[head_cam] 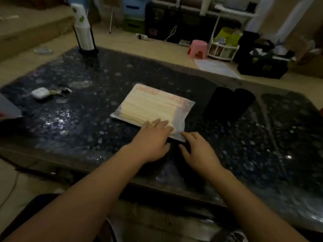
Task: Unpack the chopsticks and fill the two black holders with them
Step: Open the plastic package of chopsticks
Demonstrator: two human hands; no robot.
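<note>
A clear plastic pack of pale wooden chopsticks (150,106) with red print lies flat in the middle of the dark speckled table (78,119). My left hand (153,142), wearing a gold ring, rests with straight fingers on the pack's near edge. My right hand (198,151) touches the pack's near right corner with its fingertips, fingers relaxed. Two black holders (227,106) stand side by side just right of the pack, a hand's width from my right hand.
A white earbud case (40,92) and a crumpled wrapper (60,90) lie at the table's left. A paper towel stand (83,32) rises at the far left corner. Beyond the table, a pink stool (198,48) and black crates (262,62) sit on the floor.
</note>
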